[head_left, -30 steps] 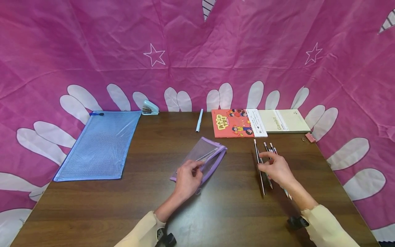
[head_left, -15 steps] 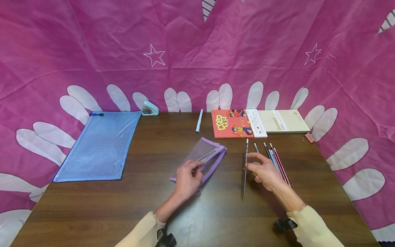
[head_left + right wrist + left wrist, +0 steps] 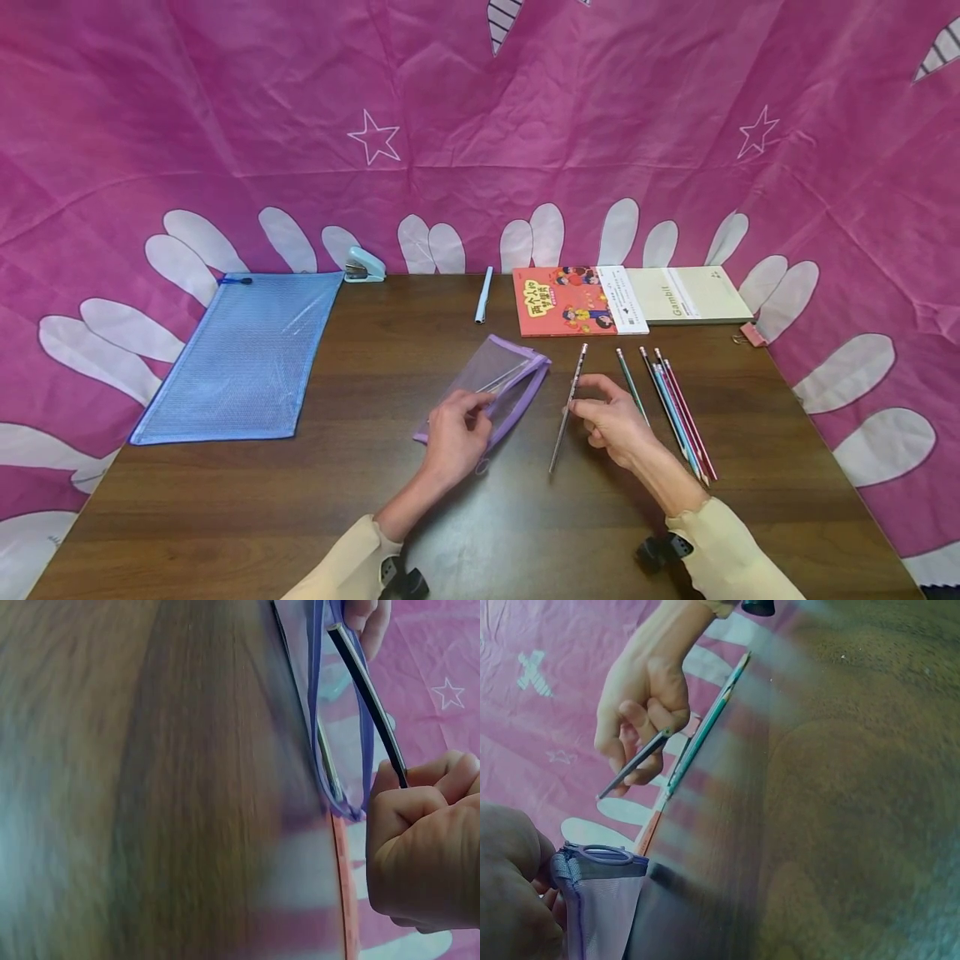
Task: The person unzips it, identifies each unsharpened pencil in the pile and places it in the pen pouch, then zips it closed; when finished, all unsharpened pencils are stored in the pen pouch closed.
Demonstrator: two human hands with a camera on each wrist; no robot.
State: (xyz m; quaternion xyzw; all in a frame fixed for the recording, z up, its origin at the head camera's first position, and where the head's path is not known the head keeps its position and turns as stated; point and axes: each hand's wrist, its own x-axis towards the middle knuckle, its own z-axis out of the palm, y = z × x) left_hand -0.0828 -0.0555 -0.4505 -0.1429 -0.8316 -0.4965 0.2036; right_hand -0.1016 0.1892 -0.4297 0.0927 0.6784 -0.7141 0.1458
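A purple mesh zip pouch (image 3: pixel 480 371) lies slanted in the middle of the table, its mouth held apart toward the right. My left hand (image 3: pixel 457 433) pinches its near edge between thumb and fingers. Through the mesh a thin pencil-like stick (image 3: pixel 504 377) shows inside. Just right of the pouch, my right hand (image 3: pixel 613 417) holds a dark patterned pencil (image 3: pixel 568 408) between thumb and fingers, tilted with its eraser end away from me. In the right wrist view the pencil's other end overlaps the purple rim of the pouch (image 3: pixel 364 735).
A green pencil (image 3: pixel 632 383) and several more pencils (image 3: pixel 681 417) lie to the right. Behind are a red book (image 3: pixel 562 304), a pale notebook (image 3: pixel 690 296), a pink clip (image 3: pixel 752 334) and a light blue pen (image 3: pixel 483 294). A blue mesh bag (image 3: pixel 243 358) and stapler (image 3: pixel 365 264) stand left.
My right hand has lifted the dark pencil from beside the other pencils and carried it left toward the pouch, tilting it. My left hand and the pouch stay put.
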